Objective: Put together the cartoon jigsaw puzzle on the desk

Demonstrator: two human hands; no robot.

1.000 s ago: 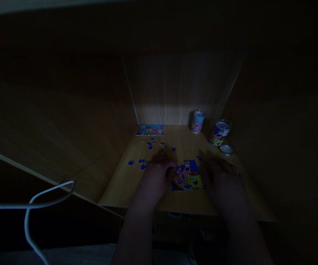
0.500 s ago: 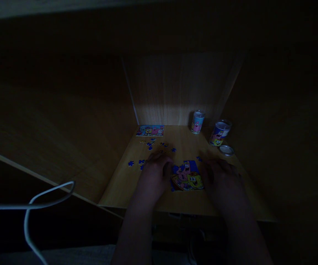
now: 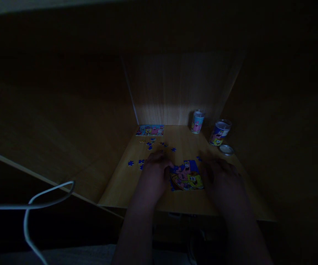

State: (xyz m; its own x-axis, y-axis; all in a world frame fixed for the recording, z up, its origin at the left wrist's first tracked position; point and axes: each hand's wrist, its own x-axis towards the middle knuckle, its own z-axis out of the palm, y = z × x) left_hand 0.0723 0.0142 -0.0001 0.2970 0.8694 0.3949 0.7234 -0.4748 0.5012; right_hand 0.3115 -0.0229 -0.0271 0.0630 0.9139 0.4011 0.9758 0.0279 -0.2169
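A partly joined jigsaw puzzle (image 3: 188, 177) with a pink and a yellow cartoon figure lies flat on the wooden surface between my hands. My left hand (image 3: 156, 170) is at its upper left corner, thumb and forefinger closed on a blue puzzle piece (image 3: 172, 169) against the edge; the fingers partly cover it. Beside the right edge rests my right hand (image 3: 220, 176), its fingers curved and apart, with nothing visible in it. A loose blue piece (image 3: 199, 158) lies just beyond those fingers. The picture is dark, so finger detail is faint.
Several loose pieces (image 3: 150, 147) are scattered behind and left of my left hand. A finished puzzle (image 3: 149, 130) lies at the back left. Two cartoon-printed cans (image 3: 196, 123) stand at the back right, with a round lid (image 3: 226, 149) nearby. A white cable (image 3: 28, 221) hangs at left.
My left thumb and forefinger have shifted slightly at the puzzle's upper left corner, by the blue piece. My right hand has barely moved.
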